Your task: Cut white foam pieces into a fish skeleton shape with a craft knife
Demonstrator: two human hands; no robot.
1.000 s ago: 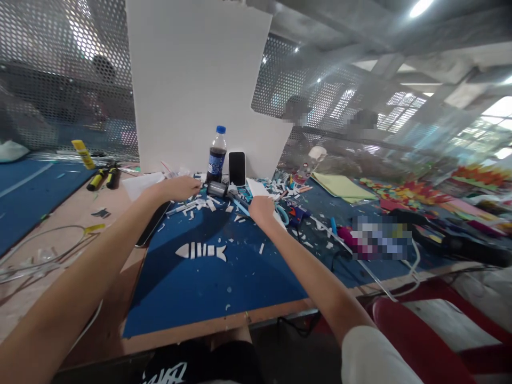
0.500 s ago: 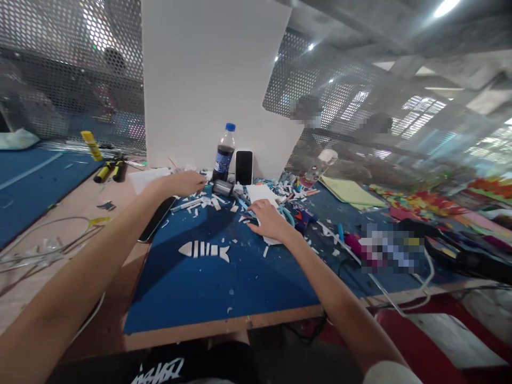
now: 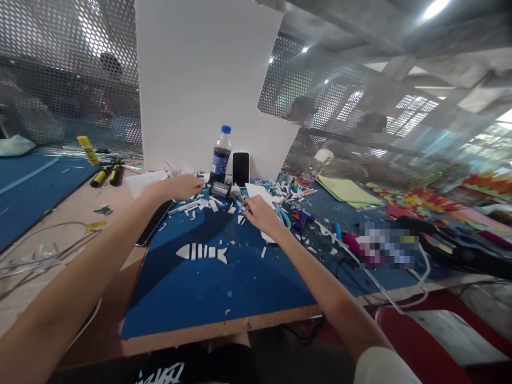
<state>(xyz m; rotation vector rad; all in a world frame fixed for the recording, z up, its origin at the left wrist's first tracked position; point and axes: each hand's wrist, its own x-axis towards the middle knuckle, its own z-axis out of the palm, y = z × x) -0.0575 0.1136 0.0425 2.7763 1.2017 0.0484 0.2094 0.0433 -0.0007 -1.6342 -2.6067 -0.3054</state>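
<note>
My left hand [image 3: 184, 186] is over the pile of white scraps [image 3: 204, 204] left of the cola bottle [image 3: 221, 156]. Its fingers are curled, and whatever may be in them is hidden. My right hand [image 3: 261, 214] hovers low at the scraps' right side, over a white sheet [image 3: 258, 190], fingers slightly apart with nothing plainly held. Light blue scissor handles [image 3: 285, 217] show beside its wrist. Nearer to me, white cut pieces lie in a row as a fish shape [image 3: 202, 252] on the blue mat [image 3: 216, 296].
A phone [image 3: 240, 168] leans upright against a white board [image 3: 208, 80]. A dark grey cylinder [image 3: 220, 189] lies by the bottle. Another phone [image 3: 155, 223] lies beneath my left forearm. Yellow-black pliers [image 3: 107, 173], a glue stick [image 3: 88, 150] and yellow paper [image 3: 348, 191] lie farther out.
My right hand has lifted slightly and drawn its fingers inward from lying over the white sheet. My left hand stays among the scraps. The whole view has shifted a little.
</note>
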